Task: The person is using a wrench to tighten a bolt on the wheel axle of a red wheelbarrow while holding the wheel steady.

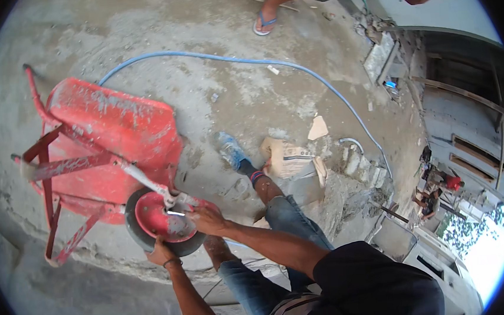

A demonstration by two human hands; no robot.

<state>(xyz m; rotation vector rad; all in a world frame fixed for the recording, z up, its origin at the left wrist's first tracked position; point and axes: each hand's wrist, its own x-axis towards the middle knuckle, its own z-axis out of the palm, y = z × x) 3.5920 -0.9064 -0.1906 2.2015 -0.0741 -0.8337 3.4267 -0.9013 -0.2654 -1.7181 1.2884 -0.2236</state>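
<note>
One red wheelbarrow [115, 115], one wheel [155, 222].
Left hand [161, 253], fingers curled, grips the wheel; right hand [208, 221] pinches one metal tool [176, 213].

wheelbarrow [109, 179] left | wheel [154, 219] at its right end | sack [286, 158] farther right

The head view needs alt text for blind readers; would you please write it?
A person's left hand holds the wheel of an overturned red wheelbarrow; the right hand holds what looks like a metal tool there. A blue hose curves across the ground.
</note>
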